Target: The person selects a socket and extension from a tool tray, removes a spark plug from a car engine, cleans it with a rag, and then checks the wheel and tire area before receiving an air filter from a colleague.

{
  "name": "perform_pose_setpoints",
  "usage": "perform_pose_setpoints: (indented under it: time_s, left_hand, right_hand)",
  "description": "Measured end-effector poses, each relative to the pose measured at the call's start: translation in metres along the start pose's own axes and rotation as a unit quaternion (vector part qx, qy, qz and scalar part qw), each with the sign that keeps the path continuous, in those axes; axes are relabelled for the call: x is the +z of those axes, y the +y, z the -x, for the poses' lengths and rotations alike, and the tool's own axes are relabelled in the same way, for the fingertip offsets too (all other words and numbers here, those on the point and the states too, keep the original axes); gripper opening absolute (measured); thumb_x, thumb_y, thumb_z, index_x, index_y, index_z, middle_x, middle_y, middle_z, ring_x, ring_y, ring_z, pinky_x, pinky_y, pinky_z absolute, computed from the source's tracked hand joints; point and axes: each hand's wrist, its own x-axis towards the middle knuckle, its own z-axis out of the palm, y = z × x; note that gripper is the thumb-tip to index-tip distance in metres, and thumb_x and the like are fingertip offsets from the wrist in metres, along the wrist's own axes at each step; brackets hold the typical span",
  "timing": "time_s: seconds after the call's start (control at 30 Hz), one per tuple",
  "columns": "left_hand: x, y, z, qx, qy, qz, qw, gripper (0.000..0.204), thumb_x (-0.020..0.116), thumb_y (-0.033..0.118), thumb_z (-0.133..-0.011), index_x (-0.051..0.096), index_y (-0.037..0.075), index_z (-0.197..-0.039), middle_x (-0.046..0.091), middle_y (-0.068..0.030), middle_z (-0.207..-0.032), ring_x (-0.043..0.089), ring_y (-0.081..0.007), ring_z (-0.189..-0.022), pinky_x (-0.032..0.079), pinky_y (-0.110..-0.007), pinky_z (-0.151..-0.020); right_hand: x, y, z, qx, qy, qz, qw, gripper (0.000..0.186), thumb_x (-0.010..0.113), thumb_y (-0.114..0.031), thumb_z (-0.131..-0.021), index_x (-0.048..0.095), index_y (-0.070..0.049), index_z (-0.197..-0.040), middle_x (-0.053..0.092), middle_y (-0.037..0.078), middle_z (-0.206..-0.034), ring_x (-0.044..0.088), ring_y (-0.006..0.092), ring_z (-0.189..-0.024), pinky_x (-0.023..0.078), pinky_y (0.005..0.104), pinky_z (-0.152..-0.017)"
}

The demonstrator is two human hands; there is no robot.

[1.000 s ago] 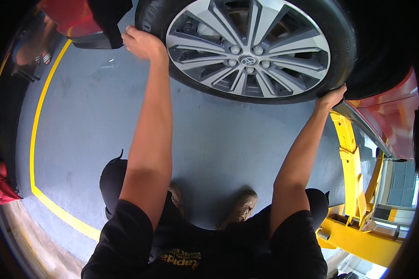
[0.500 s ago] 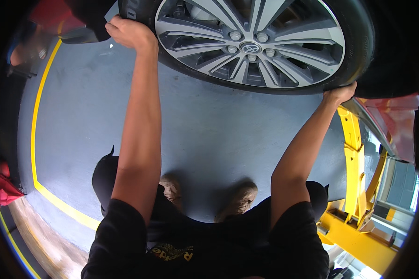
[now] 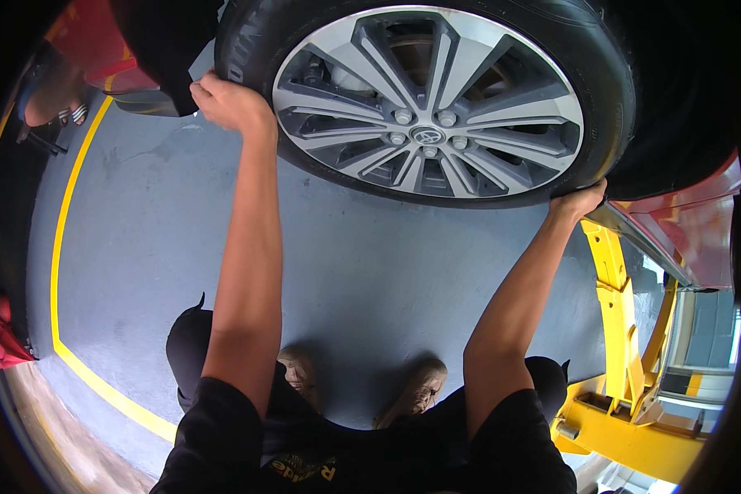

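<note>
A black tyre [image 3: 613, 99] on a silver multi-spoke alloy wheel [image 3: 457, 70] with five lug nuts fills the top of the view, under a red car [image 3: 692, 214]. My left hand [image 3: 226, 103] grips the left side of the tyre with curled fingers. My right hand [image 3: 580, 198] grips its lower right side, fingertips partly hidden behind the rubber. Both my arms are stretched forward from the lower edge.
A yellow lift arm [image 3: 613, 296] stands at the right under the car. The grey-blue floor [image 3: 132, 230] carries a yellow line. A person's sandalled foot [image 3: 77, 114] shows at the upper left, and a red item [image 3: 4, 329] lies at the left.
My hands and the tyre rose slightly in the picture by half a second ago, then moved lower. Both hands have stayed on the tyre, and the view has shifted a little.
</note>
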Motion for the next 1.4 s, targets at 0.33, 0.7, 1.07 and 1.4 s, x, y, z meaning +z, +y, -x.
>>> perform_pose_setpoints:
  time_s: [0.33, 0.7, 1.07, 1.4]
  left_hand:
    - [-0.007, -0.020, -0.011, 0.060, 0.011, -0.039, 0.997, 0.048, 0.045, 0.035, -0.103, 0.068, -0.005, -0.112, 0.069, -0.0250, -0.116, 0.063, -0.0427, -0.105, 0.048, -0.049, -0.101]
    - [-0.008, -0.015, -0.010, 0.095, -0.044, -0.105, 0.989, 0.042, 0.042, 0.030, -0.109, 0.065, -0.003, -0.116, 0.064, -0.0199, -0.118, 0.058, -0.0378, -0.117, 0.042, -0.048, -0.104]
    - [-0.014, -0.007, -0.004, 0.142, -0.041, -0.142, 0.979, 0.039, 0.044, 0.027, -0.107, 0.066, -0.005, -0.112, 0.065, -0.0217, -0.113, 0.059, -0.0393, -0.109, 0.044, -0.049, -0.100]
    - [-0.006, -0.005, -0.001, 0.107, -0.027, -0.118, 0.987, 0.034, 0.048, 0.023, -0.105, 0.065, -0.006, -0.101, 0.064, -0.0226, -0.107, 0.058, -0.0399, -0.106, 0.044, -0.050, -0.097]
  right_hand:
    - [-0.001, 0.007, -0.001, -0.014, 0.008, 0.005, 1.000, 0.044, 0.045, -0.031, -0.109, 0.069, 0.003, -0.123, 0.074, 0.014, -0.119, 0.072, 0.0271, -0.108, 0.056, 0.0386, -0.100]
    - [-0.002, 0.011, 0.009, -0.036, 0.050, 0.077, 0.995, 0.040, 0.044, -0.025, -0.109, 0.072, 0.002, -0.116, 0.071, 0.011, -0.112, 0.065, 0.0218, -0.105, 0.052, 0.0348, -0.097]
    - [-0.008, 0.011, 0.007, 0.018, 0.038, -0.012, 0.999, 0.042, 0.046, -0.030, -0.109, 0.069, 0.002, -0.125, 0.072, 0.013, -0.120, 0.069, 0.0245, -0.109, 0.055, 0.0364, -0.099]
    - [-0.022, 0.017, -0.004, -0.006, 0.029, 0.045, 0.999, 0.045, 0.046, -0.030, -0.110, 0.069, 0.005, -0.125, 0.074, 0.014, -0.119, 0.072, 0.0267, -0.107, 0.056, 0.0388, -0.097]
